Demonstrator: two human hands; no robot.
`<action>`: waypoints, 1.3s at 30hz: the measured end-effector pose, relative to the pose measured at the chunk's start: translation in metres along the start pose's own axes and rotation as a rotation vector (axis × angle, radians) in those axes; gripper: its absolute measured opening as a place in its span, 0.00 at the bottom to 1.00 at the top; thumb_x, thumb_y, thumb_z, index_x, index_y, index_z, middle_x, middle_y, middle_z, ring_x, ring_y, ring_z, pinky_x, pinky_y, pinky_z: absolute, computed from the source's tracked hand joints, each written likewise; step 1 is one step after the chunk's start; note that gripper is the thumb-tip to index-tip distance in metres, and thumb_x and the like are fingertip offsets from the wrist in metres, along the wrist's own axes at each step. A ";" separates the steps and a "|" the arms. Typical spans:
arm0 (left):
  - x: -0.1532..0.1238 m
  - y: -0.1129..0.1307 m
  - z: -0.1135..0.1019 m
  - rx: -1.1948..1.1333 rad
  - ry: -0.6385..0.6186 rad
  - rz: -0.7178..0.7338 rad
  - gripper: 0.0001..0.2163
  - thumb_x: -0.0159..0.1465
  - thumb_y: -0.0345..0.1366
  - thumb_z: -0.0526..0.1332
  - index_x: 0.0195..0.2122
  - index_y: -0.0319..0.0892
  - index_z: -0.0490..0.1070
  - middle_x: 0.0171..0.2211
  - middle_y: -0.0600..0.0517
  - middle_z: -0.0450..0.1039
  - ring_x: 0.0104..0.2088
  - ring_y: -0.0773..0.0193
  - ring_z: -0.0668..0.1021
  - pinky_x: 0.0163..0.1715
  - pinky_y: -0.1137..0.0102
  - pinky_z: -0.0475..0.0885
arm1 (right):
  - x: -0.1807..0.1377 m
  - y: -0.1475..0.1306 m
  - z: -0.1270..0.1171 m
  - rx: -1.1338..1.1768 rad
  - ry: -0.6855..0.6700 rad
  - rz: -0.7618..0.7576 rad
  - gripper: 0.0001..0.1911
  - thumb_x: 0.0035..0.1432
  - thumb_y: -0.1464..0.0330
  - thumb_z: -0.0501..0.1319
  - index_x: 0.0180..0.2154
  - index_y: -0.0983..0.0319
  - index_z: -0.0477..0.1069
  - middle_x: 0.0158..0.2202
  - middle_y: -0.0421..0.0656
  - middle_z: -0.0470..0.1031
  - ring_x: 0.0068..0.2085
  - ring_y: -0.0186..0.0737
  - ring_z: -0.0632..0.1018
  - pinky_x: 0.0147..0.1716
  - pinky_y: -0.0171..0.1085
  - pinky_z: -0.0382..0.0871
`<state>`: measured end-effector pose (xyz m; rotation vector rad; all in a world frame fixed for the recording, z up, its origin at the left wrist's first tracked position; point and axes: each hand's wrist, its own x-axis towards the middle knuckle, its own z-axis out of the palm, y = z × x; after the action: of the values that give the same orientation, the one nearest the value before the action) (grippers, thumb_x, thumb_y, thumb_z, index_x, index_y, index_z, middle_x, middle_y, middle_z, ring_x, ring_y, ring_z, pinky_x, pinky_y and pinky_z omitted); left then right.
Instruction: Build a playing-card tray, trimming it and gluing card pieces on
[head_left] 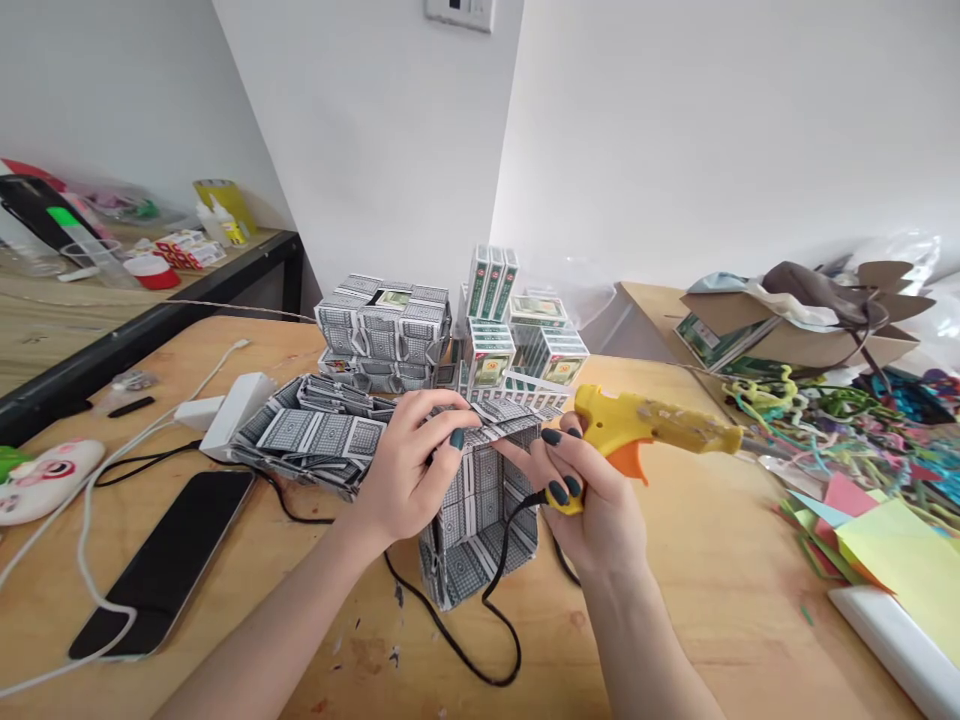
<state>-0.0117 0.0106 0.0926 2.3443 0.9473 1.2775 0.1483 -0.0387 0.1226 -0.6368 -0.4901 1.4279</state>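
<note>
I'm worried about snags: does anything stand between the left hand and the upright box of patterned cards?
Nothing visible does: the left hand touches the top of the card box. A black cord from the yellow glue gun passes in front of the box's open side, lower down, not between them.

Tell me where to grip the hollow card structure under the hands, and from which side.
Judging by its shape, grip the hollow card structure by its left wall, from the left: that wall stands upright, and the open front should leave room to reach inside. The right hand with the yellow glue gun crowds the right, and the black cord crosses the front.
</note>
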 end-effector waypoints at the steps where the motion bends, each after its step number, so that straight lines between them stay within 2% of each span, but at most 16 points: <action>1: 0.000 0.001 0.000 0.007 -0.001 0.008 0.13 0.63 0.30 0.47 0.41 0.42 0.69 0.45 0.48 0.66 0.47 0.59 0.69 0.49 0.61 0.64 | 0.000 -0.001 0.000 0.011 -0.006 -0.003 0.07 0.50 0.75 0.59 0.26 0.60 0.62 0.13 0.28 0.54 0.17 0.25 0.57 0.48 0.49 0.66; 12: 0.000 0.003 -0.001 0.018 -0.020 0.071 0.12 0.61 0.30 0.48 0.40 0.43 0.69 0.44 0.47 0.68 0.48 0.57 0.68 0.49 0.57 0.64 | -0.004 -0.006 0.000 0.027 -0.037 -0.029 0.07 0.51 0.75 0.59 0.27 0.59 0.63 0.12 0.27 0.54 0.16 0.24 0.57 0.50 0.49 0.65; 17: 0.000 0.002 -0.002 0.023 -0.020 0.081 0.12 0.61 0.30 0.48 0.40 0.43 0.70 0.45 0.48 0.69 0.48 0.57 0.69 0.49 0.57 0.65 | -0.004 -0.007 0.000 -0.020 -0.031 -0.059 0.07 0.49 0.73 0.61 0.28 0.58 0.63 0.13 0.27 0.53 0.15 0.24 0.56 0.47 0.49 0.67; 24: 0.000 0.002 -0.003 0.014 -0.040 0.104 0.12 0.61 0.29 0.49 0.41 0.43 0.69 0.45 0.47 0.68 0.48 0.57 0.68 0.49 0.57 0.64 | -0.005 -0.008 -0.002 0.003 -0.071 -0.066 0.07 0.51 0.74 0.59 0.27 0.58 0.62 0.13 0.27 0.53 0.15 0.25 0.54 0.47 0.49 0.67; 33: 0.001 0.001 -0.003 0.016 -0.034 0.133 0.12 0.60 0.29 0.49 0.41 0.43 0.69 0.44 0.47 0.69 0.47 0.56 0.69 0.48 0.56 0.65 | -0.007 -0.011 -0.002 -0.074 -0.051 -0.082 0.08 0.49 0.72 0.61 0.28 0.56 0.62 0.12 0.27 0.50 0.14 0.26 0.55 0.39 0.44 0.71; 39: 0.001 0.000 -0.004 0.022 -0.043 0.139 0.13 0.60 0.29 0.50 0.42 0.43 0.69 0.44 0.47 0.70 0.47 0.56 0.69 0.48 0.57 0.65 | -0.008 -0.013 -0.001 -0.099 -0.065 -0.087 0.08 0.49 0.72 0.61 0.27 0.56 0.61 0.12 0.27 0.51 0.14 0.26 0.57 0.42 0.46 0.69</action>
<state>-0.0146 0.0109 0.0954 2.4819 0.8019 1.2672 0.1575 -0.0467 0.1313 -0.6417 -0.6356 1.3517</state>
